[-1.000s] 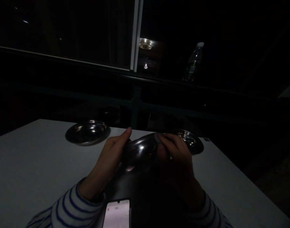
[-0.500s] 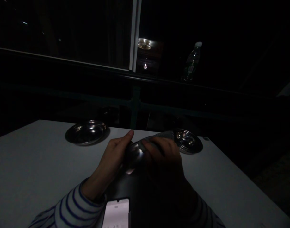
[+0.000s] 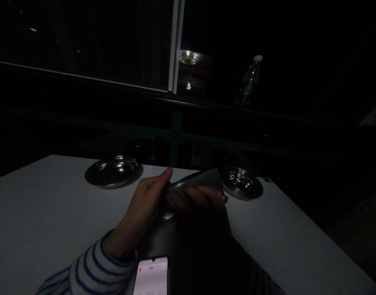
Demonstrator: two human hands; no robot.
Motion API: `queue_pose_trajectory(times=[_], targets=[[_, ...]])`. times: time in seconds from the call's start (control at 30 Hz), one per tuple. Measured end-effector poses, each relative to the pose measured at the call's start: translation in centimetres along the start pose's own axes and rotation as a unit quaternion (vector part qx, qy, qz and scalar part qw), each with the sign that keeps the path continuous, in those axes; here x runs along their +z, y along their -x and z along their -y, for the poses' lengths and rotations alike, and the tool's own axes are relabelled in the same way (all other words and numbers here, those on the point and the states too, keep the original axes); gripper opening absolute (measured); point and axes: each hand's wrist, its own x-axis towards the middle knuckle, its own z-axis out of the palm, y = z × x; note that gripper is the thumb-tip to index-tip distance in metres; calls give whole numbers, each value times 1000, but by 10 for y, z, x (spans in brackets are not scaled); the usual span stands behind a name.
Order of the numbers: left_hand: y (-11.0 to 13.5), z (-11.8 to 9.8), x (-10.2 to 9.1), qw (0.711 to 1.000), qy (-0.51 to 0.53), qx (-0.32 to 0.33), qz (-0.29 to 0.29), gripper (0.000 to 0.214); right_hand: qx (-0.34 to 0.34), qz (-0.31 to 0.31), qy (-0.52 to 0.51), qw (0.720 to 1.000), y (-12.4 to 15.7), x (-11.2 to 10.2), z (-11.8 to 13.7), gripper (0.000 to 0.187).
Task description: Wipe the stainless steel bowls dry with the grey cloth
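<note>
both hands, left (image 3: 144,200) and right (image 3: 203,203), clamped on a tilted dish (image 3: 194,184), likely for wiping, plates (image 3: 112,172) beyond.

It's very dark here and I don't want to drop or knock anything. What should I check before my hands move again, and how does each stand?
1. Left hand grips the dish at its left edge, thumb on the rim: ok.
2. Right hand lies over the dish with something greyish under the fingers; how firm the hold is: cannot tell.
3. Left plate lies apart from both hands: ok.
4. Right plate sits close to the right hand: not ok.
5. Phone lies lit beside the left sleeve, near the table edge: not ok.
</note>
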Motion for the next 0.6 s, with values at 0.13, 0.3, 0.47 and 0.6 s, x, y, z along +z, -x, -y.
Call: queue_pose_trajectory(times=[0.13,0.3,0.47,0.6], targets=[[-1,0,0,1000,5,-4,-17,45,24,-15,-10,1000,1,1,-9,26],[-1,-1,0,1000,8,-8,-17,44,134,-33,-10,990,1,0,-30,24],[0,0,0,1000,5,-1,-10,43,21,-12,-2,1000,3,4,-5,28],[-1,1,1,1000,7,-10,-19,43,9,-8,-4,1000,4,6,-2,28]])
